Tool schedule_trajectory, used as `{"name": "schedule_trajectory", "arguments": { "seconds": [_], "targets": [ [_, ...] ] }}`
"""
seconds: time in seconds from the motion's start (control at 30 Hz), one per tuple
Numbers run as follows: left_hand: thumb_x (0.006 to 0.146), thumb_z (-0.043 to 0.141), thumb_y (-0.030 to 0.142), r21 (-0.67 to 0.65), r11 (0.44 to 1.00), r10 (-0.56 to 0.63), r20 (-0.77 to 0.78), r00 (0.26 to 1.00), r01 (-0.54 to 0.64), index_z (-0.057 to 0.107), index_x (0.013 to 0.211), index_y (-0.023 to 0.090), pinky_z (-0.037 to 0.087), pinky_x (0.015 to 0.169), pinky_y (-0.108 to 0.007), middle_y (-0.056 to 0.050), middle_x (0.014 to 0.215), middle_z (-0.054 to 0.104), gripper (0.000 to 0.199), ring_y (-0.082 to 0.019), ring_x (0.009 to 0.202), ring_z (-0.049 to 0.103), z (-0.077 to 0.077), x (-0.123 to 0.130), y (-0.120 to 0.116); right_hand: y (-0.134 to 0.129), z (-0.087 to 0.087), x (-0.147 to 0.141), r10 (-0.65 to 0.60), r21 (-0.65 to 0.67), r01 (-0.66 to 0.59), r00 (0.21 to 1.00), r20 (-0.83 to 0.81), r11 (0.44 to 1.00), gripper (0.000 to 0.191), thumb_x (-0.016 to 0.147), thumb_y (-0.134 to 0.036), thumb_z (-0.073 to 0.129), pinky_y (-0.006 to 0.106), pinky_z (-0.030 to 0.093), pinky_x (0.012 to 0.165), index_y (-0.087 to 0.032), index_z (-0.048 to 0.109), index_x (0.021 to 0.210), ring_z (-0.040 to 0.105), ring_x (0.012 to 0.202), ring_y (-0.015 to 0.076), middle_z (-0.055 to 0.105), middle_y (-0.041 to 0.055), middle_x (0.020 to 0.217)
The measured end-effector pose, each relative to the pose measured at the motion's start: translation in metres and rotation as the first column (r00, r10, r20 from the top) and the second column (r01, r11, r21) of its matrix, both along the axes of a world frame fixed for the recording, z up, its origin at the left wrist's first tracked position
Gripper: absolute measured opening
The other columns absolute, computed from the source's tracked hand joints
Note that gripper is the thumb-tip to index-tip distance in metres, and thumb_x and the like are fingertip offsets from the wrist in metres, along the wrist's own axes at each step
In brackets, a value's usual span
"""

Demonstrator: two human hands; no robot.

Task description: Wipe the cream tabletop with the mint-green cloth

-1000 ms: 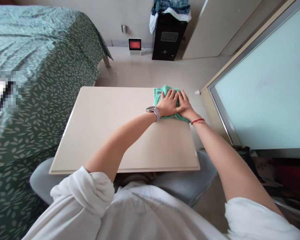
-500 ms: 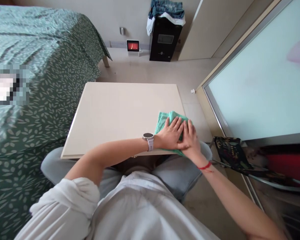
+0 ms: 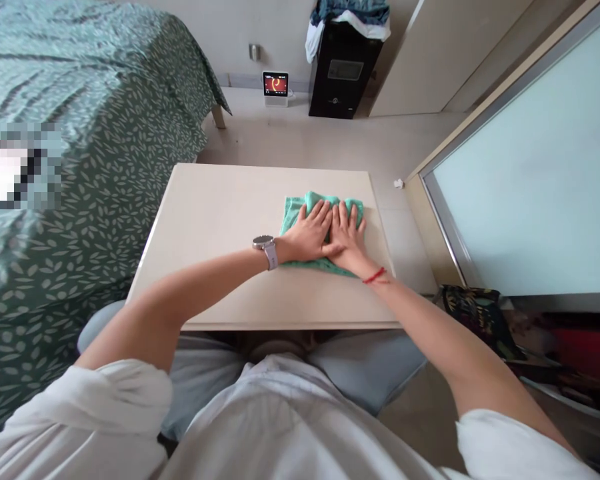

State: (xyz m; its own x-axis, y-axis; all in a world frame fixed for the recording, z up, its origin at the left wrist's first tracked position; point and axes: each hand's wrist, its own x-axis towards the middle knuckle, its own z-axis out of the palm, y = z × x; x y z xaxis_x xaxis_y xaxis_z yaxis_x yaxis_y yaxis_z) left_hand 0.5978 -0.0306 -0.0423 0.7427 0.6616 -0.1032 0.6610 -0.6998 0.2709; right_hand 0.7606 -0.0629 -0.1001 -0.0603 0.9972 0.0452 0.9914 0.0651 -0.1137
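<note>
A green cloth (image 3: 295, 212) lies on the right half of the low cream table (image 3: 220, 213). Pressed flat on top of it is my left hand (image 3: 310, 233), its fingers stretched out and pointing away from me. My right hand (image 3: 347, 237) lies beside it, palm down with spread fingers, also on the cloth. The two hands touch near the thumbs. Part of the cloth is hidden under them. A watch (image 3: 264, 243) sits on my left wrist and a red string bracelet (image 3: 374, 276) on my right.
A bed with a green leaf-patterned cover (image 3: 130, 133) stands at the left. Against the back wall are a small lit screen (image 3: 275, 85) and a black cabinet (image 3: 340, 80) with clothes on top. A frosted glass panel (image 3: 525, 167) and a dark patterned bag (image 3: 480, 320) are on the right.
Both hands and the cloth have slid left and away from me, from the table's near right corner further onto its top. The camera view has shifted slightly.
</note>
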Motion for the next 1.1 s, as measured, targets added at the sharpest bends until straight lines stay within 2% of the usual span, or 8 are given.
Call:
{"name": "schedule_trajectory", "arguments": {
  "seconds": [0.13, 0.23, 0.37, 0.5, 0.6, 0.73, 0.9, 1.1],
  "targets": [
    [0.111, 0.05, 0.066, -0.001, 0.998, 0.057, 0.081, 0.995, -0.057, 0.027, 0.185, -0.001, 0.011, 0.146, -0.066, -0.028, 0.192, 0.02, 0.102, -0.043, 0.182, 0.014, -0.003, 0.005, 0.068, 0.081, 0.001, 0.005, 0.037, 0.032, -0.033, 0.993, -0.111, 0.999, 0.085, 0.111, -0.044, 0.043, 0.09, 0.027, 0.135, -0.011, 0.028, 0.188, 0.022, 0.18, 0.0539, 0.028, 0.0272, 0.194],
    [0.112, 0.048, 0.063, 0.004, 0.995, 0.103, 0.121, 0.987, -0.104, 0.032, 0.184, -0.001, 0.012, 0.145, -0.066, -0.029, 0.191, 0.022, 0.097, -0.044, 0.182, 0.017, -0.004, 0.01, 0.102, 0.119, 0.011, 0.005, 0.003, -0.043, -0.005, 0.998, -0.058, 0.999, 0.081, 0.114, -0.042, 0.04, 0.087, 0.024, 0.137, -0.013, 0.027, 0.188, 0.019, 0.181, 0.0504, 0.022, 0.023, 0.197],
    [0.115, 0.044, 0.054, 0.011, 0.986, 0.163, 0.149, 0.975, -0.167, 0.04, 0.18, -0.002, 0.014, 0.146, -0.065, -0.029, 0.189, 0.03, 0.086, -0.043, 0.18, 0.024, -0.004, 0.015, 0.129, 0.145, 0.027, 0.002, -0.04, -0.124, 0.04, 0.999, 0.006, 0.991, 0.078, 0.115, -0.032, 0.032, 0.08, 0.021, 0.142, -0.011, 0.024, 0.189, 0.016, 0.183, 0.0453, 0.015, 0.0213, 0.199],
    [0.115, 0.044, 0.056, 0.008, 0.978, 0.206, 0.145, 0.968, -0.209, 0.037, 0.182, -0.002, 0.013, 0.146, -0.062, -0.029, 0.189, 0.03, 0.088, -0.043, 0.181, 0.022, -0.002, 0.017, 0.134, 0.152, 0.032, 0.002, 0.007, -0.099, -0.009, 1.0, -0.02, 0.995, 0.079, 0.114, -0.031, 0.031, 0.08, 0.019, 0.142, -0.011, 0.02, 0.19, 0.01, 0.184, 0.0436, 0.006, 0.0186, 0.2],
    [0.116, 0.042, 0.061, 0.017, 0.975, 0.22, 0.117, 0.968, -0.223, 0.031, 0.183, -0.003, 0.012, 0.146, -0.065, -0.03, 0.191, 0.025, 0.094, -0.045, 0.181, 0.017, 0.0, 0.012, 0.122, 0.145, 0.032, 0.0, 0.047, -0.11, -0.047, 0.999, 0.001, 0.993, 0.083, 0.114, -0.037, 0.034, 0.079, 0.016, 0.143, -0.01, 0.015, 0.191, 0.005, 0.185, 0.0435, 0.001, 0.0182, 0.2],
    [0.118, 0.038, 0.063, 0.025, 0.977, 0.209, 0.064, 0.976, -0.211, 0.029, 0.183, -0.006, 0.011, 0.146, -0.065, -0.031, 0.192, 0.02, 0.096, -0.047, 0.182, 0.013, 0.001, -0.002, 0.089, 0.114, 0.036, -0.013, 0.08, -0.147, -0.079, 0.997, 0.005, 0.986, 0.084, 0.114, -0.036, 0.037, 0.078, 0.014, 0.144, -0.006, 0.019, 0.189, 0.009, 0.184, 0.0439, 0.011, 0.0229, 0.199],
    [0.117, 0.042, 0.066, 0.023, 0.987, 0.16, 0.035, 0.987, -0.161, 0.025, 0.183, -0.007, 0.011, 0.146, -0.068, -0.032, 0.191, 0.017, 0.1, -0.046, 0.182, 0.011, 0.0, -0.024, 0.029, 0.048, 0.035, -0.033, 0.092, -0.144, -0.091, 0.996, 0.003, 0.985, 0.085, 0.114, -0.039, 0.044, 0.075, 0.016, 0.145, -0.005, 0.023, 0.189, 0.011, 0.184, 0.0444, 0.014, 0.0242, 0.198],
    [0.114, 0.041, 0.076, 0.03, 0.992, 0.122, 0.063, 0.99, -0.125, 0.028, 0.181, -0.011, 0.013, 0.143, -0.075, -0.036, 0.189, 0.016, 0.11, -0.05, 0.181, 0.012, -0.01, -0.052, -0.062, -0.048, 0.021, -0.055, 0.151, -0.048, -0.149, 0.988, 0.025, 0.988, 0.086, 0.113, -0.047, 0.048, 0.078, 0.026, 0.141, -0.003, 0.033, 0.186, 0.022, 0.181, 0.0497, 0.025, 0.0281, 0.194]
  ]
}}
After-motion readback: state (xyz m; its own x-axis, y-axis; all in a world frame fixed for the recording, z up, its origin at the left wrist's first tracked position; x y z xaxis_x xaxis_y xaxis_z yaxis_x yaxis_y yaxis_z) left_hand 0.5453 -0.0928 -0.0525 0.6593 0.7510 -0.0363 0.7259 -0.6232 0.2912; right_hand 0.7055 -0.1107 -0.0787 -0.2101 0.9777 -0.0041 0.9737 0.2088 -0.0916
